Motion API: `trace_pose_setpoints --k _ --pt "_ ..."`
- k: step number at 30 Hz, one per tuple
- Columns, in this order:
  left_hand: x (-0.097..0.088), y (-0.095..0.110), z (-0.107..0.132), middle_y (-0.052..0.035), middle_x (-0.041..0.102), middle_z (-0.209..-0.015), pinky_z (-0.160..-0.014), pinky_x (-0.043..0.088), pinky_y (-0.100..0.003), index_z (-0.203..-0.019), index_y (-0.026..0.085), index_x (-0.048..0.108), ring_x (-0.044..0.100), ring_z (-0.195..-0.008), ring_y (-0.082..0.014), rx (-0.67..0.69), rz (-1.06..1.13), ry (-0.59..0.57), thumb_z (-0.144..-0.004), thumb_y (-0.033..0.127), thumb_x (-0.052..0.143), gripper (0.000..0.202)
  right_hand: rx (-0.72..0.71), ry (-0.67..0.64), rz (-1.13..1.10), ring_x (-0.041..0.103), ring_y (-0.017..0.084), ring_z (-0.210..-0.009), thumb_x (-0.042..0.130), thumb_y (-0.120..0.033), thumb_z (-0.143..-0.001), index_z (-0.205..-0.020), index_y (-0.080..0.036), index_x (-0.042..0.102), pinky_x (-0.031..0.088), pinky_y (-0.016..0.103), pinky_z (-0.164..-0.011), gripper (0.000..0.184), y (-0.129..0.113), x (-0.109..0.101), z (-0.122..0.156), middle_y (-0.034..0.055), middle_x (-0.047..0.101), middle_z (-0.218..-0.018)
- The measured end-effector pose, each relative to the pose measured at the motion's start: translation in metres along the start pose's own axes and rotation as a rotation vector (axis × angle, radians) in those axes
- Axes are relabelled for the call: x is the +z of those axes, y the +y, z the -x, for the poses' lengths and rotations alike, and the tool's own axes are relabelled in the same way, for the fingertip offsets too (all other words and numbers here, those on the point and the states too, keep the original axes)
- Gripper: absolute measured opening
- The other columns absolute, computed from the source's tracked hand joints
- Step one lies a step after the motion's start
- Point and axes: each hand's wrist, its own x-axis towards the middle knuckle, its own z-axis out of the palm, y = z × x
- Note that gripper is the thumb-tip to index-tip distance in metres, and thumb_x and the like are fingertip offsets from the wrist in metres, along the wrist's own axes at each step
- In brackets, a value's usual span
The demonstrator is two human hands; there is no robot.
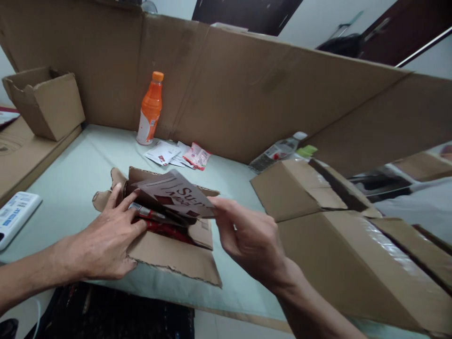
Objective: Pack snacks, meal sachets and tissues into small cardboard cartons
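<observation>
A small cardboard box (176,259) with raised flaps stands open on the table, its torn front flap folded outward. My left hand (106,230) grips the box's left end, fingers spread over the edge and thumb low by the front flap. Between the thumb and fingers of my right hand (247,235) is the right end of a flat grey printed packet (173,188), tilted over the box opening. Dark lettering reading partly "Su-r" shows on it. Red and silvery wrapped items (165,228) lie inside the box, partly hidden by the packet.
Behind stand an orange drink bottle (150,110), white sachets (162,153) and a pink packet (197,156). A clear bottle (278,153) leans by large cartons (339,254) at right. A white power bank-like device (19,216) lies left, below a carton (52,106). Cardboard walls (247,94) border the table.
</observation>
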Motion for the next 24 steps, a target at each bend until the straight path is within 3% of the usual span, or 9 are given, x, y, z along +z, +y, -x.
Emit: trace_pose_setpoints --k 4,8,10,13,16,21,23,24 --pt "-0.002 0.001 0.001 -0.0171 0.072 -0.123 -0.124 0.01 -0.075 -0.106 0.019 0.072 0.035 -0.15 -0.0485 -0.003 -0.009 -0.019 -0.07 0.032 0.075 0.038 -0.007 -0.196 0.069 0.062 0.014 -0.058 0.04 0.0 -0.093 -0.096 -0.021 0.062 0.042 0.025 -0.055 0.031 -0.002 0.009 -0.013 0.001 0.072 -0.073" --pt "0.001 0.001 0.003 -0.0212 0.071 -0.123 -0.125 0.006 -0.073 -0.102 0.015 0.071 0.035 -0.151 -0.0475 -0.014 -0.024 -0.025 -0.071 0.03 0.075 0.035 0.105 -0.799 0.18 0.065 0.017 -0.066 0.043 0.0 -0.09 -0.1 -0.019 0.063 0.03 0.03 -0.055 0.029 -0.009 0.031 -0.039 0.0067 0.076 -0.084" --pt "0.003 -0.001 0.005 -0.0213 0.07 -0.126 -0.125 0.008 -0.072 -0.103 0.015 0.071 0.038 -0.149 -0.0469 -0.007 -0.014 -0.006 -0.07 0.03 0.077 0.037 0.108 -1.001 0.185 0.068 0.019 -0.072 0.046 -0.003 -0.092 -0.109 -0.018 0.063 0.028 0.031 -0.056 0.028 -0.009 0.041 -0.05 0.0087 0.078 -0.092" --pt "0.007 -0.003 0.006 -0.0186 0.071 -0.122 -0.126 0.011 -0.07 -0.101 0.016 0.07 0.042 -0.147 -0.0465 0.016 0.005 0.047 -0.068 0.03 0.078 0.036 0.036 -1.023 0.147 0.072 0.022 -0.08 0.05 -0.006 -0.094 -0.112 -0.018 0.064 0.028 0.031 -0.058 0.026 -0.005 0.049 -0.061 0.0085 0.079 -0.097" --pt "0.009 -0.004 0.006 -0.0174 0.073 -0.118 -0.126 0.013 -0.069 -0.101 0.016 0.071 0.045 -0.144 -0.0458 0.04 0.005 0.088 -0.068 0.029 0.079 0.037 -0.001 -1.092 0.185 0.074 0.023 -0.082 0.053 -0.004 -0.092 -0.105 -0.019 0.071 0.03 0.031 -0.057 0.026 -0.001 0.053 -0.067 0.0081 0.079 -0.092" --pt "0.008 -0.005 0.003 -0.0178 0.074 -0.117 -0.126 0.013 -0.071 -0.103 0.014 0.071 0.051 -0.14 -0.0456 0.051 -0.005 0.104 -0.069 0.029 0.079 0.038 0.015 -1.184 0.252 0.077 0.027 -0.086 0.056 -0.003 -0.091 -0.096 -0.017 0.078 0.042 0.03 -0.06 0.026 -0.001 0.058 -0.074 0.0119 0.081 -0.092" --pt "0.008 -0.005 0.005 -0.0183 0.074 -0.118 -0.125 0.016 -0.072 -0.104 0.014 0.071 0.051 -0.14 -0.0459 0.071 -0.02 0.122 -0.07 0.028 0.078 0.037 0.038 -1.119 0.218 0.077 0.026 -0.088 0.055 -0.007 -0.095 -0.101 -0.018 0.078 0.049 0.03 -0.066 0.026 0.001 0.048 -0.069 0.0104 0.081 -0.095" --pt "0.008 -0.006 0.008 -0.0187 0.073 -0.12 -0.125 0.018 -0.072 -0.105 0.014 0.071 0.051 -0.14 -0.046 0.083 -0.029 0.145 -0.071 0.027 0.076 0.036 0.048 -1.023 0.179 0.077 0.025 -0.092 0.056 -0.01 -0.097 -0.105 -0.018 0.078 0.053 0.031 -0.071 0.025 0.003 0.04 -0.064 0.0097 0.081 -0.1"
